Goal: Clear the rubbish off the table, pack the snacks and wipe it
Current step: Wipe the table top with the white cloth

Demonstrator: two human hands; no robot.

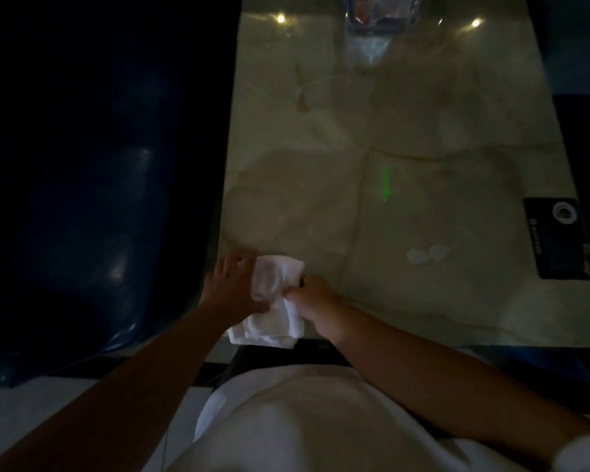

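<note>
A white cloth (273,308) lies bunched at the near left corner of the glossy marble table (406,137), hanging a little over the front edge. My left hand (234,287) presses on the cloth's left side, fingers spread along it. My right hand (312,303) is closed around the cloth's right fold. At the table's far end stands a clear plastic bag (382,11) with coloured packets inside, cut off by the frame's top. Two small pale scraps (428,255) lie on the table to the right of my hands.
A dark blue padded seat (92,206) runs along the table's left side. A black card with a round logo (559,238) sits flat at the table's right edge. A green light streak (386,183) shows on the tabletop. The room is dim.
</note>
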